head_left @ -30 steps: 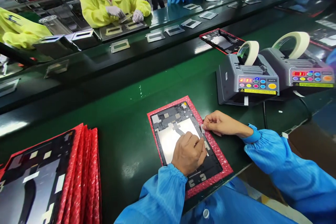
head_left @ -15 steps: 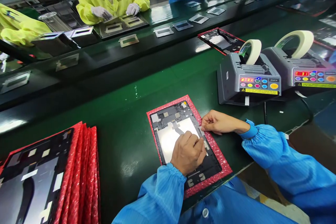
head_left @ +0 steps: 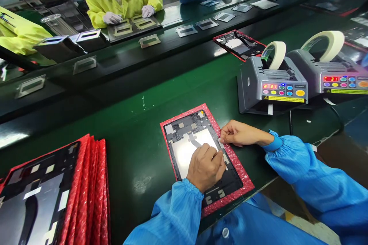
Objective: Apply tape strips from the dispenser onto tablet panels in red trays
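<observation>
Snugly, tablet panel (head_left: 184,153) under curled left hand (head_left: 205,168) — right hand (head_left: 244,134), pinching white tape (head_left: 220,142)

**Green bench, as seen on my feed**

From here I see a dark green conveyor bench (head_left: 138,130). A red bubble-wrap sheet (head_left: 240,172) lies mid-bench, a fanned stack of red bubble-wrap sheets (head_left: 97,187) sits near left, and two grey tape dispensers (head_left: 271,92) with cream tape rolls stand right.
</observation>
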Available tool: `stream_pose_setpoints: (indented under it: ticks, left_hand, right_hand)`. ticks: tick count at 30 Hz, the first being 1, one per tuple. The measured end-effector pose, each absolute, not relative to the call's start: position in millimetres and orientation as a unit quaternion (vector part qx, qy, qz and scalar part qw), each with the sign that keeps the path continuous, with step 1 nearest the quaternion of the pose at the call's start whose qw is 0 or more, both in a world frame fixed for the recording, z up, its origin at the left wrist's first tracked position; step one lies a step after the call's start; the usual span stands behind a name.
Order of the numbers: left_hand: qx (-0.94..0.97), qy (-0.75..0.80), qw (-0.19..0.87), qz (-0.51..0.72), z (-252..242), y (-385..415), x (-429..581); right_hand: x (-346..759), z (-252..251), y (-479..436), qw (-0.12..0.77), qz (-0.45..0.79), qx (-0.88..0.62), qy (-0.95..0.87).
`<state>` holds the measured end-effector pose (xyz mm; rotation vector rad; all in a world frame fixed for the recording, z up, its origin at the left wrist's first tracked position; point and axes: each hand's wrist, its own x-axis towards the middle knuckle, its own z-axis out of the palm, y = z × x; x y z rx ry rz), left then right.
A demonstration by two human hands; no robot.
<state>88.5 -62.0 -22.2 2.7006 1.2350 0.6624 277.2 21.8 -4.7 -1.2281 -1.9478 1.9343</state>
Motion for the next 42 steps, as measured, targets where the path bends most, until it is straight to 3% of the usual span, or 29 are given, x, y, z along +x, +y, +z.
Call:
stream_pose_setpoints:
  ticks: [42]
  left_hand:
    - [0.885,0.435,0.058,0.158,-14.9,-60.7,91.5]
  right_hand:
    - [273.7,-9.2,15.5,0.118,0.593,-0.457,-0.652]
